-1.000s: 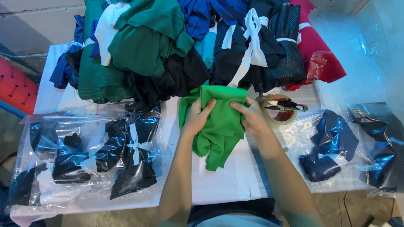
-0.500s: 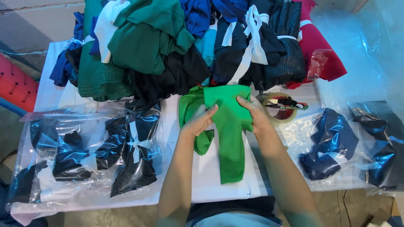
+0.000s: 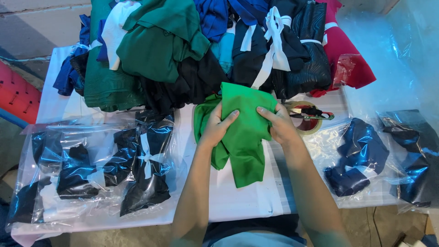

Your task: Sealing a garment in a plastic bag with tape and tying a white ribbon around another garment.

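Observation:
A bright green piece of cloth [image 3: 244,137] lies on the white table [image 3: 256,201] at the centre, partly folded. My left hand [image 3: 218,126] grips its left side with the fingers over the fabric. My right hand [image 3: 279,123] holds its upper right edge. Both hands are closed on the cloth, which hangs down towards me between them.
A heap of dark green, black, blue, white and red garments [image 3: 183,50] fills the back of the table. Clear plastic bags with dark folded cloth [image 3: 114,169] lie at the left, more bagged cloth [image 3: 361,155] at the right. A tape roll with scissors [image 3: 308,116] sits beside my right hand.
The long hanging strip of green cloth has been drawn up and folded shorter. Both hands have moved closer together on its upper part.

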